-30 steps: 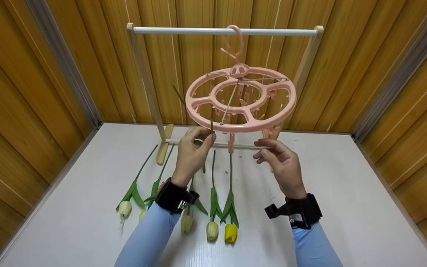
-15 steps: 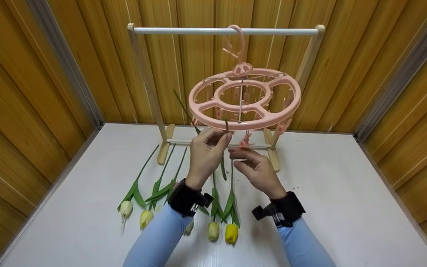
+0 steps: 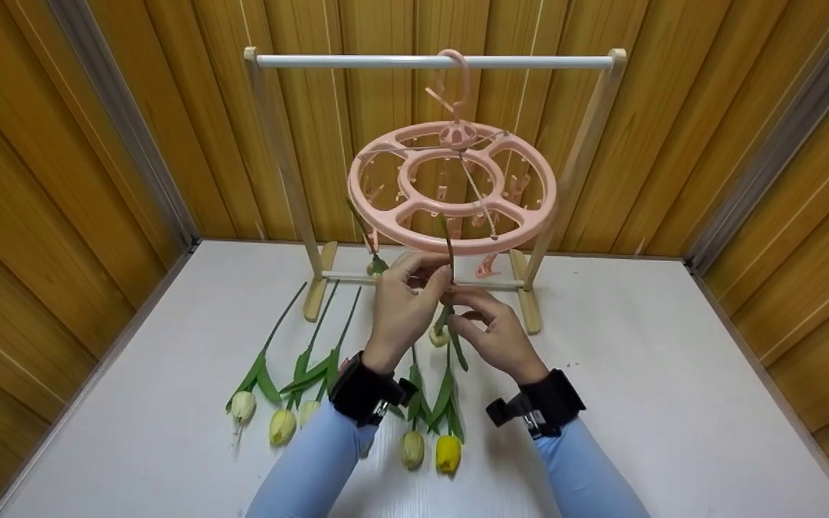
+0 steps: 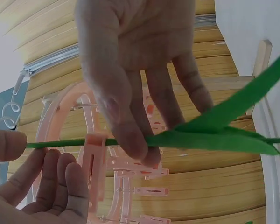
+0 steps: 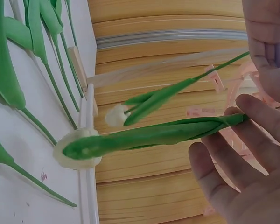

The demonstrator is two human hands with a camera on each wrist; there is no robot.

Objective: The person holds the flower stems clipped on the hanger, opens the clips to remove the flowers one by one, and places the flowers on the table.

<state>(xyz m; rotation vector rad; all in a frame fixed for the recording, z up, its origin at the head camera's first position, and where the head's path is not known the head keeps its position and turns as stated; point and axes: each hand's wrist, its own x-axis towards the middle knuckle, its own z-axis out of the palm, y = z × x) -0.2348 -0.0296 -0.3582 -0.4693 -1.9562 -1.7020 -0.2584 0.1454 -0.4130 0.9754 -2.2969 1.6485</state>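
Observation:
My left hand [image 3: 409,306] pinches an artificial tulip's stem [image 3: 447,241] near its upper end, under the hanger's rim. Just below, my right hand [image 3: 494,334] pinches the same stem by the leaves [image 4: 205,137] between thumb and forefinger. The pale blossom [image 5: 77,149] points down. A pink clip [image 4: 95,154] crosses the stem between both hands; I cannot tell whether it grips it. Overhead hangs the pink round clip hanger [image 3: 450,248]. A second white tulip [image 5: 158,100] hangs by its stem at a clip [image 5: 214,77] on the hanger's left.
The hanger hooks over a white rod [image 3: 357,62] on a wooden-legged rack [image 3: 281,151]. Several tulips lie on the white table [image 3: 141,432], among them a yellow one [image 3: 448,453] and a pale one [image 3: 243,406]. Wood-patterned walls [image 3: 191,122] enclose the table.
The left hand has moved right with the tulip. My right hand has come left and taken hold of its stem. The hanger has turned and swung, lately to the left.

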